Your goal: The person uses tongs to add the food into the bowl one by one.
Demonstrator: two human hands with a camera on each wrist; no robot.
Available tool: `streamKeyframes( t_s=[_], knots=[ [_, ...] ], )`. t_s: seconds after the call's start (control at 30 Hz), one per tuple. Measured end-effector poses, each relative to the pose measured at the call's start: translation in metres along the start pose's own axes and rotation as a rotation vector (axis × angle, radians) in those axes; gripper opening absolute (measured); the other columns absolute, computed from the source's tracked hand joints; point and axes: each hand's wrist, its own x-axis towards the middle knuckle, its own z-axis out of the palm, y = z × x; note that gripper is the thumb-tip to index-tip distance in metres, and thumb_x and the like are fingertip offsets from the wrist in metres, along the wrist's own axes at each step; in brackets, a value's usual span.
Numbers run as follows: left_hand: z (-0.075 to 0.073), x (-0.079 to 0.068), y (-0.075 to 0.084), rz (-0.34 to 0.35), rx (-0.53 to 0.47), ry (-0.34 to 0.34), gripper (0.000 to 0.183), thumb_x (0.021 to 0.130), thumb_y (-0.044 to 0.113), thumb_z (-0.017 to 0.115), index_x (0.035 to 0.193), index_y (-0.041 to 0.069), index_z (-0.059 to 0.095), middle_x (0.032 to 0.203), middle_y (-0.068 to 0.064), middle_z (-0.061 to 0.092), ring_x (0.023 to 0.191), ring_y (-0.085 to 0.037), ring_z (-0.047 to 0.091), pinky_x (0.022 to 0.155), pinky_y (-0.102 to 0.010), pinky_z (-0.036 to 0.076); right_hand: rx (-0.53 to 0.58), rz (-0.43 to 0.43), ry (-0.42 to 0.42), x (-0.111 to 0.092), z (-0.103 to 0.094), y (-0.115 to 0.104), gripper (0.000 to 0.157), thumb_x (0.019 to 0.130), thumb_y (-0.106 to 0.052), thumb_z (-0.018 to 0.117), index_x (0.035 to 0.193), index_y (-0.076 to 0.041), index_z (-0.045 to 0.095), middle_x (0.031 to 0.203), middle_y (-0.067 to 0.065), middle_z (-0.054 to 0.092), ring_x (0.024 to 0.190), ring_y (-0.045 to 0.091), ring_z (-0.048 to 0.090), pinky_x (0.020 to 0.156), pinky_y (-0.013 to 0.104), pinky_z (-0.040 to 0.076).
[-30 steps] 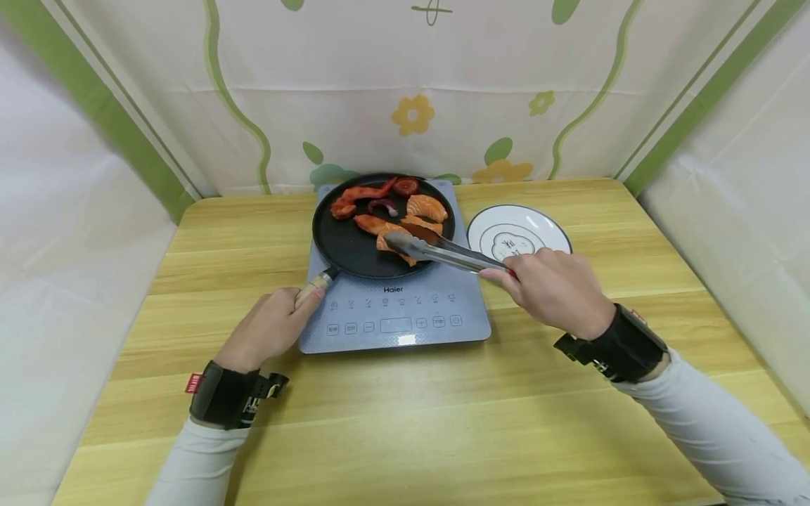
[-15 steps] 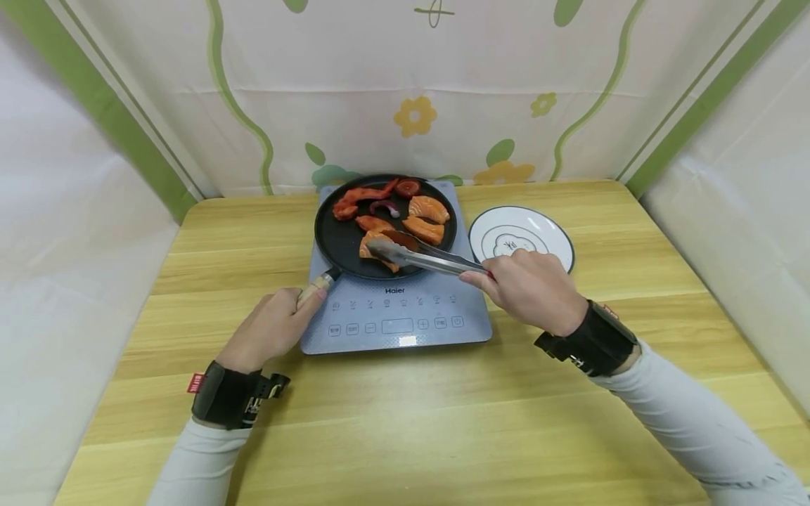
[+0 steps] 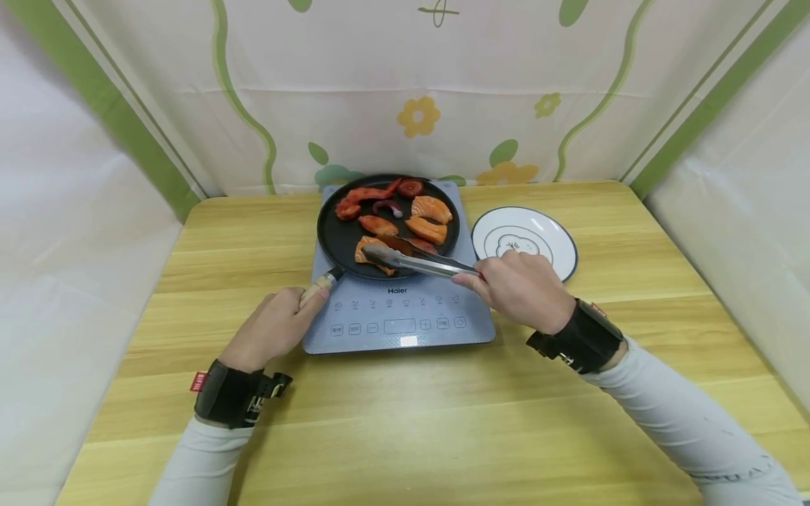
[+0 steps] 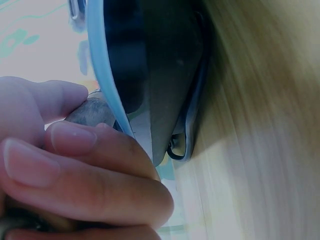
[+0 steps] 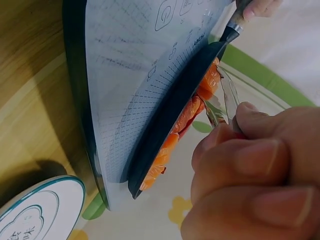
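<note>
My left hand [image 3: 272,327] grips the wooden handle [image 3: 313,287] of a black frying pan [image 3: 332,246]. In my right hand [image 3: 522,289] is a pair of metal tongs [image 3: 433,266], held over the pan's front edge. The tong tips lie at a salmon piece [image 3: 365,247] near the front of the pan; whether they pinch it I cannot tell. Farther back in the pan are more salmon pieces [image 3: 432,209], a red shrimp-like piece [image 3: 363,194], a purple curled piece [image 3: 387,206] and a round red slice [image 3: 409,187]. The left wrist view shows fingers [image 4: 100,190] wrapped round the handle.
The pan sits on a grey Haier induction cooker [image 3: 399,341] on a wooden table [image 3: 405,422]. A white plate [image 3: 557,242] with a dark rim stands right of the cooker, partly behind my right hand. A patterned cloth [image 3: 354,70] rises behind the table.
My right hand and the tongs have moved left, and the front salmon piece has shifted left with the tips. A reddish piece now shows beneath the tongs. My left hand stays on the handle.
</note>
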Motion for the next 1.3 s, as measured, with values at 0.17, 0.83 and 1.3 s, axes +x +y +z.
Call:
streamKeyframes(
  t_s=[0.17,0.83,1.3],
  knots=[
    [0.0001,0.0001,0.0001,0.002,0.000,0.001,0.063,0.095,0.068,0.027,0.078,0.009,0.044,0.066,-0.006,0.042,0.050,-0.020,0.039,0.045,-0.031,0.029,-0.010,-0.009,0.000,0.0013,-0.0003,-0.0004,0.051,0.095,-0.061,0.040,0.065,-0.022,0.051,0.053,-0.008,0.040,0.050,0.014,0.041,0.041,0.031,0.030],
    [0.0005,0.0010,-0.0020,-0.007,0.012,-0.002,0.062,0.095,0.067,0.027,0.078,0.010,0.044,0.066,-0.005,0.042,0.050,-0.020,0.039,0.045,-0.030,0.030,-0.089,0.001,-0.008,0.0083,-0.0056,-0.0032,0.057,0.093,-0.066,0.037,0.060,-0.021,0.047,0.054,-0.006,0.039,0.052,0.015,0.043,0.042,0.033,0.031],
    [0.0001,0.0007,-0.0021,-0.007,0.007,-0.004,0.062,0.095,0.067,0.027,0.080,0.010,0.046,0.066,-0.005,0.043,0.050,-0.020,0.040,0.044,-0.030,0.030,-0.065,0.035,-0.013,0.0080,-0.0048,-0.0033,0.061,0.093,-0.071,0.030,0.063,-0.021,0.046,0.054,-0.006,0.037,0.051,0.014,0.041,0.041,0.033,0.028]
  ],
)
